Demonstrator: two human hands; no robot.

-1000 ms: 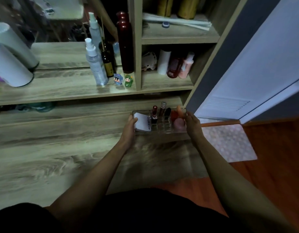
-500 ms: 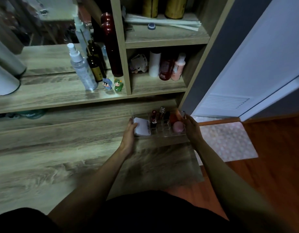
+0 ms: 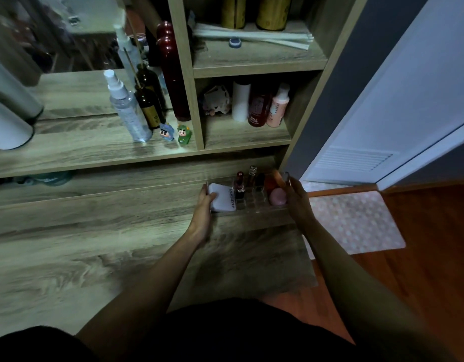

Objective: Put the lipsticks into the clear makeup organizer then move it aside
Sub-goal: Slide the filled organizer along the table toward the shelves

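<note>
The clear makeup organizer (image 3: 254, 203) sits at the back right of the wooden desk, under the lowest shelf. Upright in its slots stand lipsticks: a dark red one (image 3: 239, 185), a slim one (image 3: 251, 175) and a black one (image 3: 259, 180). A white compact (image 3: 223, 198) lies in its left part, with a pink round puff (image 3: 277, 196) and an orange item on the right. My left hand (image 3: 203, 209) grips the organizer's left end and my right hand (image 3: 297, 202) grips its right end.
The shelf above carries a spray bottle (image 3: 126, 108), a dark diffuser bottle (image 3: 148, 105), a tall red bottle (image 3: 173, 74) and two small figurines (image 3: 183, 134). More bottles (image 3: 259, 105) fill the right cubby. A white door (image 3: 398, 100) and a dotted mat (image 3: 356, 220) lie right of the desk edge.
Both hands have pushed the organizer a little farther back and right across the desk, toward the shelf corner. My view has shifted slightly.
</note>
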